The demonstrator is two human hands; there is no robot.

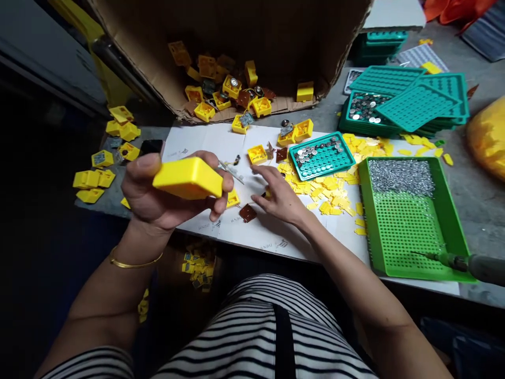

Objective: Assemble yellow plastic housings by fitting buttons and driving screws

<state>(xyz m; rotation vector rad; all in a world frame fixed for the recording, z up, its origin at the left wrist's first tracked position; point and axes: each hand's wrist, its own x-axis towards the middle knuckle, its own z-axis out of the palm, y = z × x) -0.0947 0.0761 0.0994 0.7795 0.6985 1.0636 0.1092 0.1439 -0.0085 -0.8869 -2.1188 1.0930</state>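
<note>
My left hand point(158, 197) is closed around a yellow plastic box housing point(188, 179), held above the table's front edge. My right hand point(281, 197) rests low on the white paper point(205, 142), its fingers curled over small parts; what they pinch I cannot make out. A brown circuit board piece point(248, 212) lies just left of that hand. A thin metal pin point(231, 171) lies between the two hands. An open yellow housing point(257, 154) sits a little beyond my right hand.
A tipped cardboard box point(252, 31) spills yellow housings at the back. A teal tray of button cells point(321, 155) and a heap of yellow lids point(327, 187) lie right of my hand. A green perforated tray of screws point(410, 216) and an electric screwdriver point(469, 265) sit further right.
</note>
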